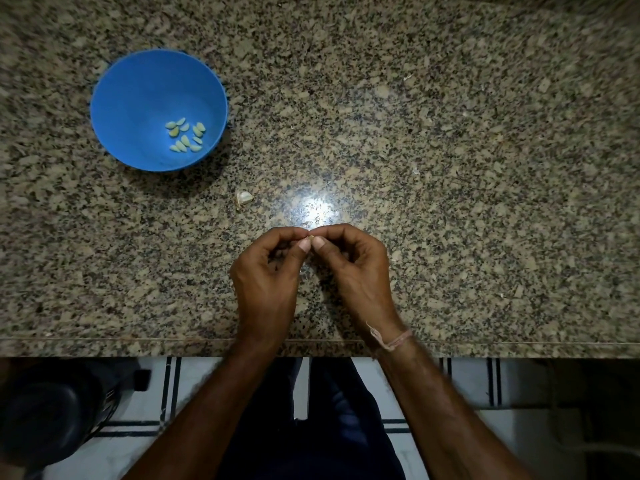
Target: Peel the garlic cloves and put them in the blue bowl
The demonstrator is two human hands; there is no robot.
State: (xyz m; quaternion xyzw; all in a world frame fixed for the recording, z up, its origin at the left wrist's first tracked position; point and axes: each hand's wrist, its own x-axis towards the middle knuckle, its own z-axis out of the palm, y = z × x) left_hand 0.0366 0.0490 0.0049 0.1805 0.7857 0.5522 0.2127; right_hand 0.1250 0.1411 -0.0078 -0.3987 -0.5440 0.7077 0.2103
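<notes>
A blue bowl stands on the granite counter at the far left and holds several peeled garlic cloves. One unpeeled garlic clove lies on the counter below and to the right of the bowl. Near the counter's front edge, my left hand and my right hand meet at the fingertips. Both pinch a small garlic clove between thumbs and forefingers; only a sliver of it shows.
The speckled granite counter fills the view, with small bits of garlic skin scattered at the right. A bright light reflection sits just beyond my hands. Below the counter's front edge are a tiled floor and a dark object at the left.
</notes>
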